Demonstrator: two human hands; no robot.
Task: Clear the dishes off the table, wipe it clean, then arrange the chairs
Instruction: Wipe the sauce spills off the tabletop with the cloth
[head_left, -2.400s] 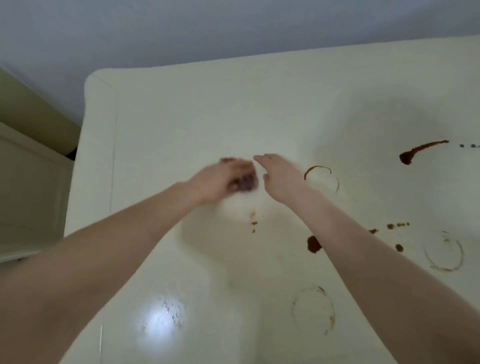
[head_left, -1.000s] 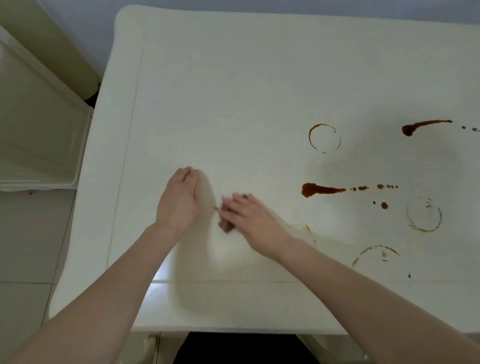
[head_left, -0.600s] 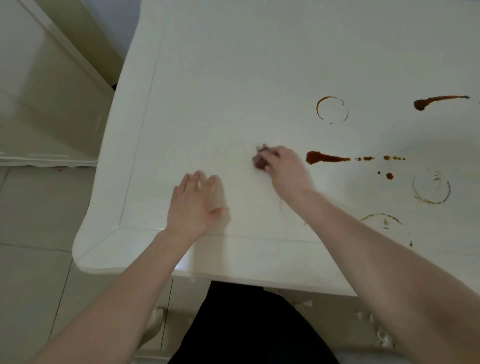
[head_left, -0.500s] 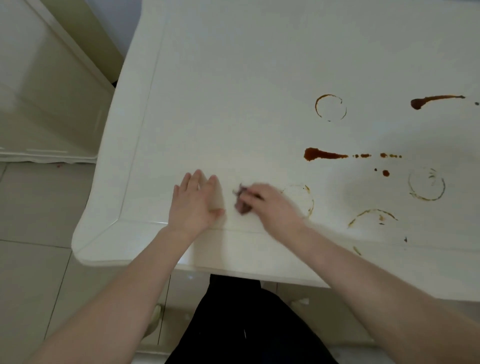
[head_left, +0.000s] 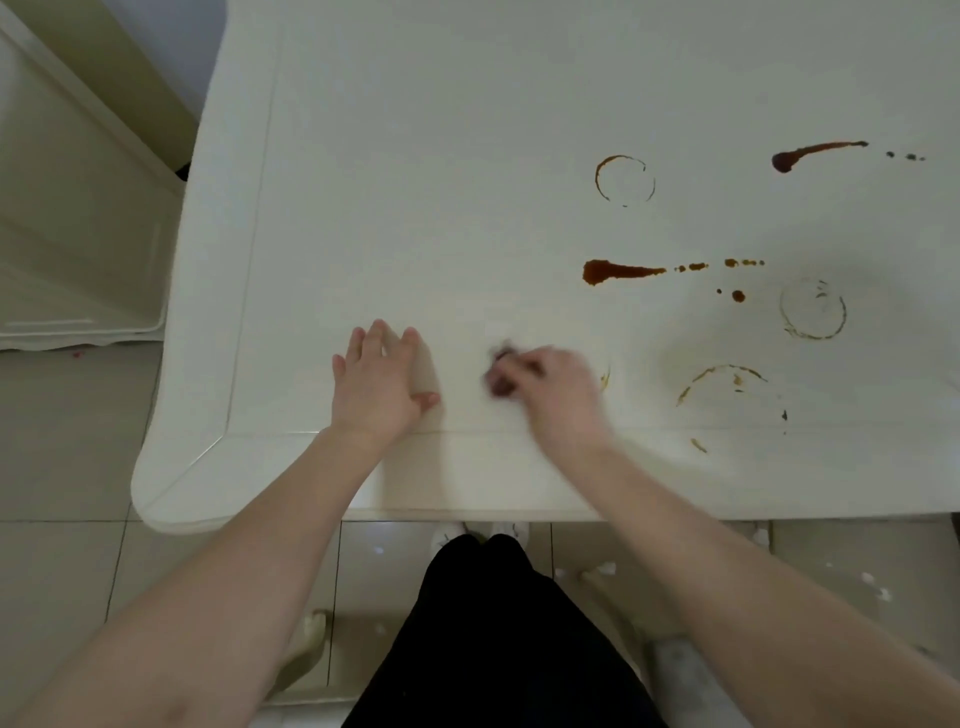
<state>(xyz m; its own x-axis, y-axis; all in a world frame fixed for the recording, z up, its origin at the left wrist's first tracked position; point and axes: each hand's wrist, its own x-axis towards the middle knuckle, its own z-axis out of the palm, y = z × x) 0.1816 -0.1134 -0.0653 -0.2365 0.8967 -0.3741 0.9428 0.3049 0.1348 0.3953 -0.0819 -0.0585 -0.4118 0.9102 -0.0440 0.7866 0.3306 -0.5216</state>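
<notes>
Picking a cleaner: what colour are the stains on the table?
Reddish-brown stains on the cream table, head view.

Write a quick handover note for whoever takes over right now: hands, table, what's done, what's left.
Left hand: flat on the table, holding nothing.
Right hand: grips a small dark cloth, blurred mid-wipe near the front edge.
Done: no dishes in view on the table.
Left: brown streak, far streak, cup rings, small drops. Then arrange the chairs; none clearly in view.
</notes>
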